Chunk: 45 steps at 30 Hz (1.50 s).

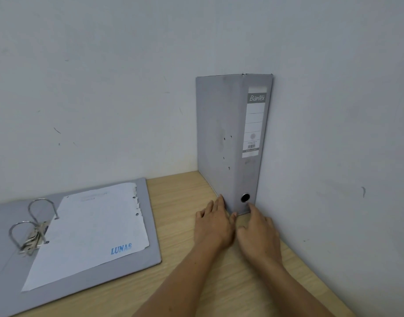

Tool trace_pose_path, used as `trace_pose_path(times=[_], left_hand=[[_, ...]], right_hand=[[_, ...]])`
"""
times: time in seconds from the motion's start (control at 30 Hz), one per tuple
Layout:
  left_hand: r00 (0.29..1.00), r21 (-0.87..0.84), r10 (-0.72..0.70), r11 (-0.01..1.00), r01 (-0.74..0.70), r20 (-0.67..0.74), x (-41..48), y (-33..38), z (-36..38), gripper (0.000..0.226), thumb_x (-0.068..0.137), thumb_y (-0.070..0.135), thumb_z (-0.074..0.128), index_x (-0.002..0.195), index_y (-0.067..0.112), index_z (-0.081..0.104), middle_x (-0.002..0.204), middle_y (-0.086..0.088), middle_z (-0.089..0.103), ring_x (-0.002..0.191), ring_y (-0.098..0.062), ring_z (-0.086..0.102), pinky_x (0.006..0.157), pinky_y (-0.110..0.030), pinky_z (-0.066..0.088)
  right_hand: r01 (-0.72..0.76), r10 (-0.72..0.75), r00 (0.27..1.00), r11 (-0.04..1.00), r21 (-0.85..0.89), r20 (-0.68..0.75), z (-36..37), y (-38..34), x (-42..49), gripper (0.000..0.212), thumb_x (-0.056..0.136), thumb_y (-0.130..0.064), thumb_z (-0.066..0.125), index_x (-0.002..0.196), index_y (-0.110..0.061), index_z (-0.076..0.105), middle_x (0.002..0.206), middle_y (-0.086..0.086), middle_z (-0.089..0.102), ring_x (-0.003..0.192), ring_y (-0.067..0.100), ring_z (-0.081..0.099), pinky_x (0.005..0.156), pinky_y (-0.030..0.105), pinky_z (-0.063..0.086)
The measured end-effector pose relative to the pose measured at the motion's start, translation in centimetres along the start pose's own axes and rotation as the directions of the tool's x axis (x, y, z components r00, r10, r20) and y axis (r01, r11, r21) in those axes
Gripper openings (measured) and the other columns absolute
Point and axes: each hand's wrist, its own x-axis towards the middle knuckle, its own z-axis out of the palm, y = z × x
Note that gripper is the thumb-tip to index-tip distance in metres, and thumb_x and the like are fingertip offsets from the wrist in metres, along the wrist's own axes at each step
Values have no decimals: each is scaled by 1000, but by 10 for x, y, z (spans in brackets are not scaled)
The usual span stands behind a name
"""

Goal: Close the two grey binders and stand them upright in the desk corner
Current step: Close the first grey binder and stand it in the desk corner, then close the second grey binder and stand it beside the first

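One grey binder (221,138) stands closed and upright in the desk corner, its labelled spine facing me and its right side against the wall. My left hand (213,225) lies flat on the desk with its fingertips touching the binder's lower left edge. My right hand (258,234) touches the bottom of the spine just below the round finger hole. Neither hand grips it. The second grey binder (150,227) lies open and flat on the left of the desk, its metal rings (34,225) open and a white sheet (91,232) stamped "LUNAS" on its right cover.
The wooden desk (180,202) meets pale walls at the back and on the right. Bare desk shows between the open binder and the standing one.
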Motion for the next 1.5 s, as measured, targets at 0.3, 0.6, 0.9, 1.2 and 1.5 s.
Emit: trace_pose_path(times=[0.3, 0.6, 0.9, 1.2, 1.5], left_hand=[[977, 103, 124, 984, -143, 172, -117, -33, -30, 67, 105, 54, 17, 164, 25, 6, 173, 4, -3, 159, -17, -7, 127, -39, -5], [982, 122, 135, 981, -152, 134, -272, -85, -73, 67, 101, 56, 23, 163, 31, 12, 172, 10, 4, 159, -12, -3, 125, -36, -6], [995, 121, 23, 992, -35, 99, -361, -161, -118, 67, 100, 58, 28, 162, 36, 13, 171, 17, 3, 158, -6, -3, 126, -34, -4], [973, -84, -190, 980, 180, -128, -398, -277, -170, 64, 98, 51, 47, 156, 28, 35, 166, 14, 26, 153, -3, 20, 120, -15, 9], [900, -204, -311, 945, 257, -305, -378, -311, -182, 60, 92, 39, 57, 146, 22, 37, 149, 5, 35, 139, -12, 33, 117, -25, 27]], right_hand=[[86, -74, 992, 990, -115, 104, -10, 0, -21, 66, 89, -30, 44, 152, -14, 31, 156, 7, 40, 142, 25, 36, 116, 42, 27], [316, -215, 916, 908, -276, 339, 4, -23, -140, 64, 100, -54, 17, 158, -28, 12, 168, -1, 4, 154, 25, 2, 123, 46, 3], [285, -340, 877, 937, 204, 339, 47, -122, -232, 53, 100, -38, 43, 149, -18, 40, 159, 5, 35, 149, 24, 26, 120, 40, 15], [335, -488, 833, 819, 465, 260, 106, -204, -271, 53, 95, -22, 56, 145, -14, 41, 153, 3, 39, 145, 18, 30, 119, 34, 25], [479, -559, 768, 825, 298, 312, 137, -230, -250, 58, 95, -28, 53, 149, -23, 34, 161, -1, 27, 152, 18, 14, 124, 38, 11]])
